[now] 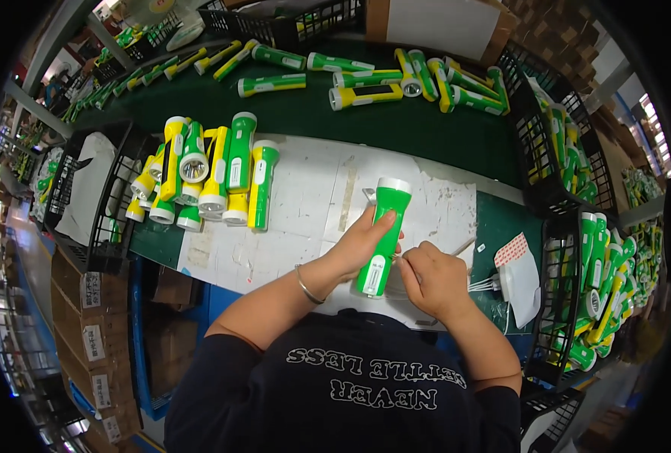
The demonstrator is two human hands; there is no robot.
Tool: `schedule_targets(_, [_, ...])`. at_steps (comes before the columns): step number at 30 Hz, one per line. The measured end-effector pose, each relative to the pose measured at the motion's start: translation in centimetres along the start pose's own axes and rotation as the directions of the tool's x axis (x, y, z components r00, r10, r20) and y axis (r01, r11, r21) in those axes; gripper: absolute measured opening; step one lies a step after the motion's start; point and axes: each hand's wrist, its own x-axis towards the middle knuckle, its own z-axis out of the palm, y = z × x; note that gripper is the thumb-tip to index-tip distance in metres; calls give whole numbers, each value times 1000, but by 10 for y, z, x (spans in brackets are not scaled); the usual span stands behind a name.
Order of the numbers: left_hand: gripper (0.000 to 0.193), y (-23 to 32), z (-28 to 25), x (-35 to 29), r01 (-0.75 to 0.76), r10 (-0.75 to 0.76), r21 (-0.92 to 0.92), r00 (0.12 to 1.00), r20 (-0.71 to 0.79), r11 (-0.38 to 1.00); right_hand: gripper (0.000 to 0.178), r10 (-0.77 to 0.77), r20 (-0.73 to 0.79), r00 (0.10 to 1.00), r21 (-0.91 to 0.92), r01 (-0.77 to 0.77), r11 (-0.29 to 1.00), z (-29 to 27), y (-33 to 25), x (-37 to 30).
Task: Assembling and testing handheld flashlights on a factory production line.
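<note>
Head view, green torch: the green torch (386, 243) is at the middle of the near bench edge, above the white board (297, 196); its white-rimmed head points away from the person and its tail toward the dark shirt (350, 370).
Left hand: the left hand (359, 240) wraps the torch's body, thumb across the upper face and fingers round the far side, a metal bangle (303, 283) at the wrist.
Right hand: the right hand (428, 278) is curled in beside the torch, thumb and forefinger pressed together; from where I stand they appear to pinch a slender piece (397, 256) at the torch's side, though its kind is too small to tell.
Small tab: a pale tab (369, 195) stands out beside the torch's head, on the left.
Good handling: in my judgement, the left grip should hold the body firm against twisting, while the right fingertips work close to the casing, in line with the point of contact, with light pressure that spares the plastic.
Left of the work: a stack of green and yellow torches (239, 162) rests on the board, heads showing various ways.
Right of the work: a white block (506, 284) with pale prongs lies near a patterned paper (511, 251); beyond stands a black crate (553, 362) filled with torches.
Far side: more torches (365, 96) lie along the dark green bench (297, 113).
</note>
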Motion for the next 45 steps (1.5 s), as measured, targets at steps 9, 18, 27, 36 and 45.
schedule_targets(9, [41,-15,-20,2,-215,222,195,975,-16,957,9,-242,137,961,-14,246,969,14,-6,-1])
schedule_targets(18, [39,3,-19,2,-219,218,-82,976,-27,972,31,36,-39,999,352,-20,936,30,-16,1])
schedule_targets(27, [27,7,-18,-15,-111,113,180,994,-2,977,33,324,-11,946,578,-259,774,22,35,16])
schedule_targets(36, [42,32,-10,-36,-371,258,923,906,334,107,61,212,456,865,571,-466,676,-26,42,34])
schedule_targets(45, [38,66,-48,-56,-167,78,971,980,182,-168,66,262,417,870,728,-492,478,-24,62,11])
